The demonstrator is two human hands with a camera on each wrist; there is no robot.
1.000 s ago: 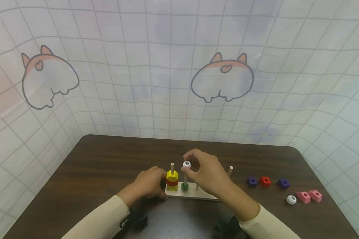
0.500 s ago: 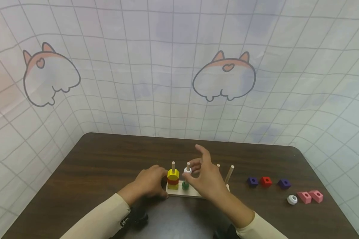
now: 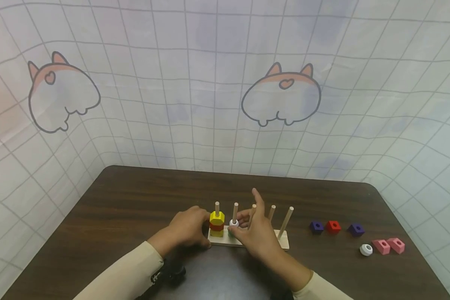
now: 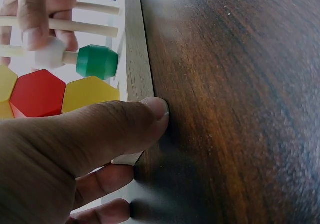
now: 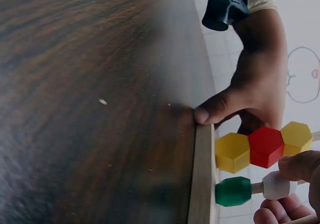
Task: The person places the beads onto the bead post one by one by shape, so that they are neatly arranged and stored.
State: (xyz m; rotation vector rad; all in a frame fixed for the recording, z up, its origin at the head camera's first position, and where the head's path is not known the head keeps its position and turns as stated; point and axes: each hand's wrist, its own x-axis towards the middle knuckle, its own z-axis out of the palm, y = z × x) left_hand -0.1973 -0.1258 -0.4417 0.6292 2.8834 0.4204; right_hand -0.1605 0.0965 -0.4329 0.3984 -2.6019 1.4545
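A wooden peg board (image 3: 283,243) with a row of upright pegs stands on the table. My left hand (image 3: 187,228) grips its left end, thumb on the front edge and fingers round the back. Beside that hand, the first peg carries a yellow, red and yellow stack of hexagonal beads (image 3: 217,223). On the second peg, a green bead (image 4: 97,62) sits at the bottom. Higher on the same peg is a white bead (image 5: 277,185), pinched between thumb and fingers of my right hand (image 3: 260,239). A short length of bare peg shows between the white and green beads in both wrist views.
Right of the board lie two purple blocks (image 3: 316,227), a red block (image 3: 333,226), another white bead (image 3: 366,249) and two pink blocks (image 3: 396,245). A white gridded curtain (image 3: 210,83) hangs behind the dark wooden table (image 3: 150,187).
The white bead has gone from the top of the second peg down along it, the right hand lowering with it. My left hand has stayed on the board's end.
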